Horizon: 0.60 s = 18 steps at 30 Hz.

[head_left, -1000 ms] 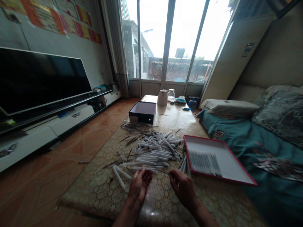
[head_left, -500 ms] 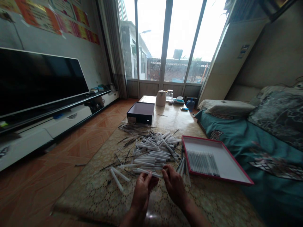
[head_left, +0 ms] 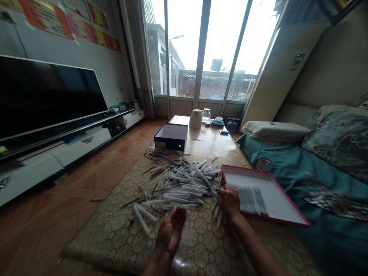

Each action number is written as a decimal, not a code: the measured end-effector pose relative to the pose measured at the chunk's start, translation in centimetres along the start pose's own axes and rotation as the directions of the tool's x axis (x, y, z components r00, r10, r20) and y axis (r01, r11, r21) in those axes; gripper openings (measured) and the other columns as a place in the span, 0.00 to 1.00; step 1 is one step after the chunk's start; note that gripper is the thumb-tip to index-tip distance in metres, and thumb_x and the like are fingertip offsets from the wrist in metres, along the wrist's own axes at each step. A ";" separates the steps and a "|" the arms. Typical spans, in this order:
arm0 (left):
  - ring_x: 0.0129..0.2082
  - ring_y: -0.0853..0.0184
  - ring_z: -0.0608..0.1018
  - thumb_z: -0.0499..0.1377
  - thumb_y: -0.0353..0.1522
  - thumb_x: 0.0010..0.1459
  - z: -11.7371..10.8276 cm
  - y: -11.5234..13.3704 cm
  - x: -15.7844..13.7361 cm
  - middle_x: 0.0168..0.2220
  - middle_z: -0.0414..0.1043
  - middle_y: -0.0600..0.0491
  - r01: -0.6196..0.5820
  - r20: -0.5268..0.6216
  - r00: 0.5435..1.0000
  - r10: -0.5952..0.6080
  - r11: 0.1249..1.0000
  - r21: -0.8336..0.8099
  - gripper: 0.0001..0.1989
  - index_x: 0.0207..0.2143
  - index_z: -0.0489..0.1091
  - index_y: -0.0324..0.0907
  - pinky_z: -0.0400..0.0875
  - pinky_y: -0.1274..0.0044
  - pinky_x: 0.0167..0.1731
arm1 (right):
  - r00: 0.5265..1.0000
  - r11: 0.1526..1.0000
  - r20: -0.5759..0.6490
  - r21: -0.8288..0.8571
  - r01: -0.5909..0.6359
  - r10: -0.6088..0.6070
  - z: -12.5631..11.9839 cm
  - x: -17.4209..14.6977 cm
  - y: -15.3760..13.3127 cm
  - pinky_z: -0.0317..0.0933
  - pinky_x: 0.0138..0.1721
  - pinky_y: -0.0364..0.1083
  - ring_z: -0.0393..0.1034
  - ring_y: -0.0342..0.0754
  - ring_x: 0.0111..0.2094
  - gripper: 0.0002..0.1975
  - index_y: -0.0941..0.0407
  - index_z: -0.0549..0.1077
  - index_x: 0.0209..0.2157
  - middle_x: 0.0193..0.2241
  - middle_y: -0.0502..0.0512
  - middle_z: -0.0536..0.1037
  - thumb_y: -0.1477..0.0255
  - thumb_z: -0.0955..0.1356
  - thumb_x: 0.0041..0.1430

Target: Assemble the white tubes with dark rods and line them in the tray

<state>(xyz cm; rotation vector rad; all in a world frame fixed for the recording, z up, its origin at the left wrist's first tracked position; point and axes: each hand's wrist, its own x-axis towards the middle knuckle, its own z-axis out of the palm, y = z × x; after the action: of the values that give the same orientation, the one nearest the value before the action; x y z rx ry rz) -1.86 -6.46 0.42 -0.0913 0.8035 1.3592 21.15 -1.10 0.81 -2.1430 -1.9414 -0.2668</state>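
My left hand (head_left: pixel 171 227) is curled at the near edge of a pile of white pen barrels (head_left: pixel 186 186). A slim white barrel (head_left: pixel 188 211) shows just past its fingers, which partly hide it. My right hand (head_left: pixel 230 200) is closed beside the left rim of a shallow pink-edged box lid (head_left: pixel 276 209). Whatever its fingers hold is hidden. Several thin barrels (head_left: pixel 220 219) poke out beneath that hand. Inside the lid lies a neat row of grey-and-clear pens (head_left: pixel 253 199). Dark thin refills (head_left: pixel 156 155) are scattered left of the pile.
A dark open box (head_left: pixel 169 143) stands behind the pile on the patterned table. Farther back are a kettle (head_left: pixel 196 119), a glass jar (head_left: pixel 206 115) and a tissue pack (head_left: pixel 217 122). A teal-covered sofa (head_left: pixel 281 165) runs along the right.
My right hand has moved away from the left, rightward to the lid's left rim. My left hand has shifted slightly left and down.
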 end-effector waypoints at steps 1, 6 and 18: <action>0.25 0.66 0.81 0.54 0.20 0.57 0.0 -0.2 0.2 0.23 0.77 0.50 -0.022 0.003 1.000 0.022 1.000 0.020 0.08 0.28 0.67 0.38 0.76 0.76 0.27 | 1.000 1.000 0.004 -0.010 0.009 -0.009 0.2 0.3 -0.2 0.52 0.38 0.46 0.67 0.49 0.37 0.10 0.57 0.76 0.28 0.32 0.58 0.75 0.79 0.63 0.55; 0.26 0.65 0.81 0.58 0.21 0.54 -0.1 -1.0 0.7 0.24 0.77 0.51 -0.091 0.035 0.996 0.087 0.988 0.122 0.06 0.29 0.66 0.39 0.76 0.75 0.27 | 1.000 1.000 0.012 0.022 0.020 -0.021 1.1 1.6 -0.6 0.53 0.34 0.46 0.68 0.50 0.34 0.11 0.58 0.76 0.25 0.31 0.61 0.75 0.82 0.63 0.53; 0.27 0.68 0.80 0.63 0.26 0.50 -0.9 -1.6 0.5 0.26 0.77 0.52 -0.179 0.144 0.978 0.153 0.967 0.183 0.06 0.32 0.69 0.38 0.75 0.77 0.31 | 0.992 0.280 0.099 0.953 -0.119 0.085 0.3 -4.2 -3.5 0.58 0.21 0.41 0.65 0.43 0.20 0.10 0.55 0.66 0.31 0.22 0.49 0.71 0.62 0.63 0.57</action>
<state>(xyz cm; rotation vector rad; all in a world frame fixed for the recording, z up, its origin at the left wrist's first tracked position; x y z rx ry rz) -0.83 -6.92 -1.14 0.2211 0.8452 1.4204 17.19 -4.73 -0.50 -1.3347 -1.2910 0.8150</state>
